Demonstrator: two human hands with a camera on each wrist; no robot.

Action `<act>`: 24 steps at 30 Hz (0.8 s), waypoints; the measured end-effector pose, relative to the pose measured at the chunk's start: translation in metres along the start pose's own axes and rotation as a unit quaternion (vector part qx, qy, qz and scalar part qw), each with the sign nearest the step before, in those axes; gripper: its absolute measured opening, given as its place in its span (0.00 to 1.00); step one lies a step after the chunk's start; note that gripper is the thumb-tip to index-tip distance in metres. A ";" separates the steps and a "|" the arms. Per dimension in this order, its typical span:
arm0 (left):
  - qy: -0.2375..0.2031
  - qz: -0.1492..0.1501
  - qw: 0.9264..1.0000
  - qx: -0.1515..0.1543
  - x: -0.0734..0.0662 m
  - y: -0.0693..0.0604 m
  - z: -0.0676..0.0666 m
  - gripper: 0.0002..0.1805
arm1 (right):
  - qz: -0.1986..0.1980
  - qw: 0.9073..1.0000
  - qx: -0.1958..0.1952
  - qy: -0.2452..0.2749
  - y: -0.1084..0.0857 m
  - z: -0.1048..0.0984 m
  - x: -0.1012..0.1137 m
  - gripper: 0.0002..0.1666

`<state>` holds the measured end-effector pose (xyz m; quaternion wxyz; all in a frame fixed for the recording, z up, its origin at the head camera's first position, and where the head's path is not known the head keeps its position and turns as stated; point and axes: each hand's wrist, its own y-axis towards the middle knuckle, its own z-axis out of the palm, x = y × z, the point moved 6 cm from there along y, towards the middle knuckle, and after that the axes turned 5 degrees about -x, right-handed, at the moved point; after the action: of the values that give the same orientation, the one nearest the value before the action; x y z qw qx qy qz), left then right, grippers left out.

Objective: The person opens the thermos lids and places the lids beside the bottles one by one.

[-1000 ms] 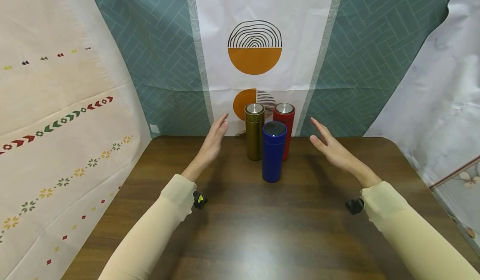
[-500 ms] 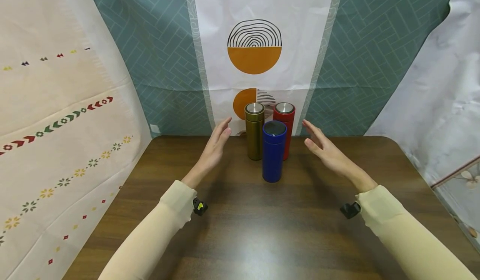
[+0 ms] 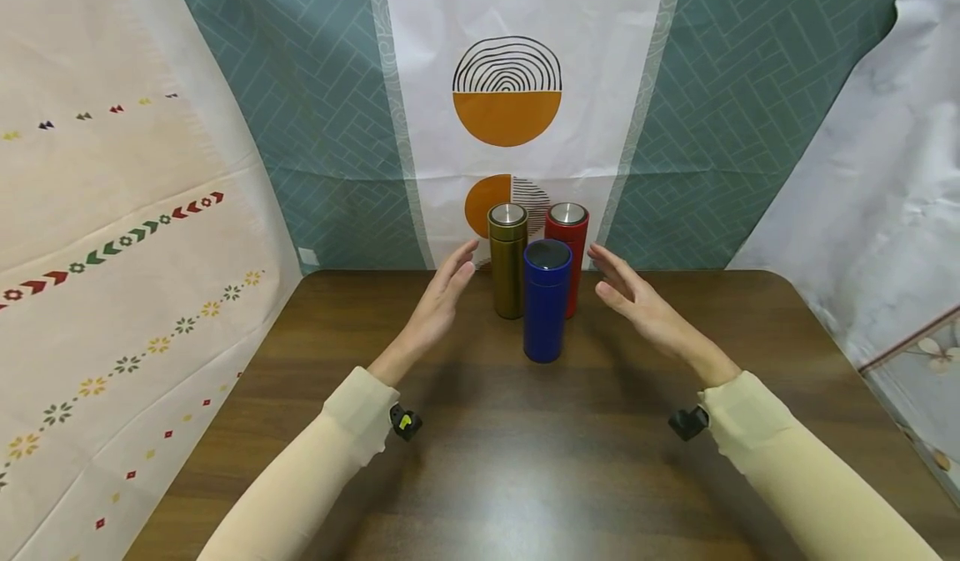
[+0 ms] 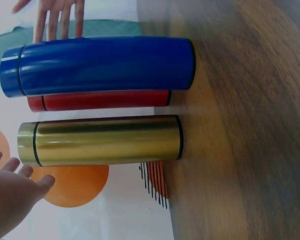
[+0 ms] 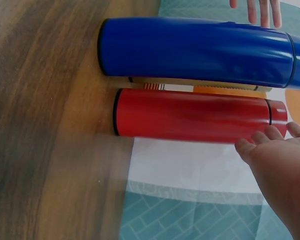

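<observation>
Three upright thermos flasks stand close together on the table. The blue flask (image 3: 545, 311) is nearest me, with the gold flask (image 3: 507, 273) behind it to the left and the red flask (image 3: 570, 232) behind it to the right, partly hidden. My left hand (image 3: 437, 307) hovers left of the gold flask, fingers extended and holding nothing. On the other side my right hand (image 3: 648, 307) is held near the red flask, fingers extended too. In the head view a gap shows between each hand and the flasks. The right wrist view has my right fingers (image 5: 260, 137) overlapping the red flask's edge; contact cannot be told.
The brown wooden table (image 3: 495, 461) has its back edge against a teal and white patterned cloth (image 3: 315, 127). A cream embroidered cloth (image 3: 135, 294) hangs at the left, and a whitish cloth (image 3: 862, 169) at the right. Each wrist wears a small black camera (image 3: 688, 422).
Both hands have moved inward toward the flasks, the left going right and the right going left. The flasks have stayed in place.
</observation>
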<state>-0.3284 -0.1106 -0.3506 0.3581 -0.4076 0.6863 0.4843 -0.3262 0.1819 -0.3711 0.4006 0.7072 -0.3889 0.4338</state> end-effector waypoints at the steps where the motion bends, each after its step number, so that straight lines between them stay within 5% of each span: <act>1: 0.001 0.000 1.000 0.000 0.000 0.000 0.000 0.29 | -0.001 1.000 0.001 0.005 0.000 0.001 0.000 0.40; 14: -0.021 0.006 1.000 0.013 -0.001 0.009 0.013 0.30 | -0.002 0.999 -0.006 0.052 0.009 0.020 -0.006 0.42; 24: -0.027 0.021 0.999 0.020 -0.005 0.011 0.025 0.30 | 0.019 0.999 -0.025 0.041 0.009 0.034 -0.020 0.46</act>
<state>-0.3339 -0.0838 -0.3488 0.3748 -0.3729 0.6939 0.4889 -0.3305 0.1512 -0.3974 0.4252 0.6713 -0.3959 0.4602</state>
